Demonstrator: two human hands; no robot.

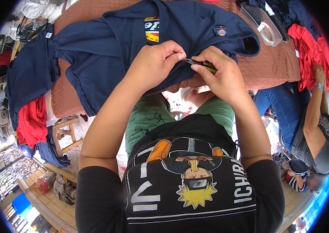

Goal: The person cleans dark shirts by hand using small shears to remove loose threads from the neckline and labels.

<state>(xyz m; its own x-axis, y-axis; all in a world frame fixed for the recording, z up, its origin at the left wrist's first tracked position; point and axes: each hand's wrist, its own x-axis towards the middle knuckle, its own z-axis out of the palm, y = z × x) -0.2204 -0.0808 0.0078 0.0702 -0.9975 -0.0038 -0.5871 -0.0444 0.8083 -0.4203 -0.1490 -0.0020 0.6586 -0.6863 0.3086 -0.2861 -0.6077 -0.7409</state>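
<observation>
A navy blue garment (106,46) with a bright printed panel and a small patch lies spread over the table in front of me. My left hand (156,62) is closed in a pinch above its near edge. What the fingertips hold is too small to make out. Facing it, my right hand (220,70) grips small thread snips (210,66) with yellow-green handles. The metal blades point left, close to the left fingertips and just over the cloth.
The table (69,93) has a brown patterned cover. A clear plastic container (265,29) stands at its far right. Red garments (308,50) hang beyond it, near another person's arm (315,105). At left are more navy cloth (30,73), red cloth (32,120) and a wooden stool (67,134).
</observation>
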